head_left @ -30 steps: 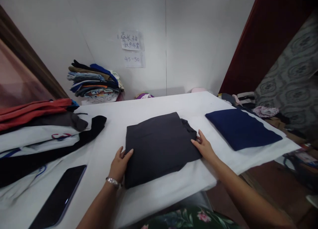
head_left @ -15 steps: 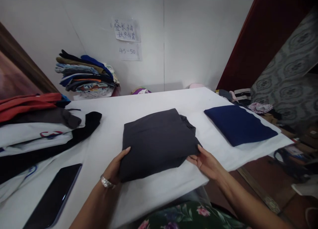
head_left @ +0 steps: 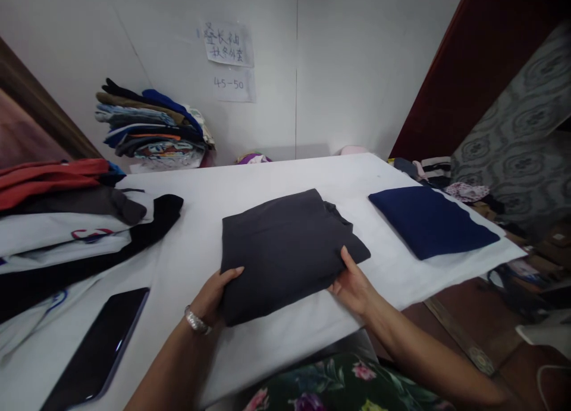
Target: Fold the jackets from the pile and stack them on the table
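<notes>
Your location appears to be a garment workroom, evidenced by the white-covered table (head_left: 285,176), stack of folded clothes (head_left: 154,125), garment heap (head_left: 49,223) and handwritten notices (head_left: 228,45) on the wall (head_left: 348,60). Home or business: undetermined.

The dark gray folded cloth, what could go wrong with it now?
Its folds might come undone: the left hand's grip has the left edge and the right hand's grip the near right side, so the far part of the dark gray folded cloth could slip open. The bunched bit at its right could get more crumpled. And if pulled nearer, it might droop over the front edge of the white table.
</notes>
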Available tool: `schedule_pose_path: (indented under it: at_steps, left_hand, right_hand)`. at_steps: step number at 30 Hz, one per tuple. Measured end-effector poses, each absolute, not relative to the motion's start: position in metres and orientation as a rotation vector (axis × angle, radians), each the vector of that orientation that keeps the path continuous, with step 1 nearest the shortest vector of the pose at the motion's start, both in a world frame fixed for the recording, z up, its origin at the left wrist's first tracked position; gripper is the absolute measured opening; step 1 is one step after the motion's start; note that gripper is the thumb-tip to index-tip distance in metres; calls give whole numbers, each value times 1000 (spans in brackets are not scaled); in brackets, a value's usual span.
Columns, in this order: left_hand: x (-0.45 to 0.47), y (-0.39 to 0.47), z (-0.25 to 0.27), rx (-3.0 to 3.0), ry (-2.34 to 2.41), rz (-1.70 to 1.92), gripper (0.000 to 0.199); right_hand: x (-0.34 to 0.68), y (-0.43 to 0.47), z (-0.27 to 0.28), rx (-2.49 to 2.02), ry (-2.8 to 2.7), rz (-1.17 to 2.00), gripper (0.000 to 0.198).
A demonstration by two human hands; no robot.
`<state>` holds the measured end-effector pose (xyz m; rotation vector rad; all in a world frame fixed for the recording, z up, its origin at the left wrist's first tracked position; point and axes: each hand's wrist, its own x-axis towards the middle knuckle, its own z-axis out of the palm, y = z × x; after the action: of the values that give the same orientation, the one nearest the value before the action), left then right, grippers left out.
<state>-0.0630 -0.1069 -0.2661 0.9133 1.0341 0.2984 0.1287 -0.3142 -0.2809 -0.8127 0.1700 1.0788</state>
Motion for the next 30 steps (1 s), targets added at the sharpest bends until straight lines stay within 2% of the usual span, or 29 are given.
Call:
schedule_pose_path:
  at_steps: [11, 16, 20, 23, 26, 30]
  left_hand:
    - [-66, -106, -268, 942, 1008, 305, 34]
    - [-67, -109, -261, 834, 1031, 260, 37]
    - [-63, -112, -255, 746, 1083, 218, 42]
    - [-58, -113, -253, 779, 1121, 226, 46]
    - [-56, -111, -250, 827, 1144, 270, 47]
    - [-47, -109, -235, 882, 1106, 342, 46]
  right_hand:
    - [122, -290, -299, -949, 253, 895, 28]
    - [127, -288, -296, -1015, 103, 845, 31]
    - [131, -285, -294, -978, 77, 908, 31]
    - [133, -281, -294, -942, 97, 948, 22]
    - [137, -280, -289, -966, 69, 929, 11]
    - [155, -279, -266, -973, 12, 895, 13]
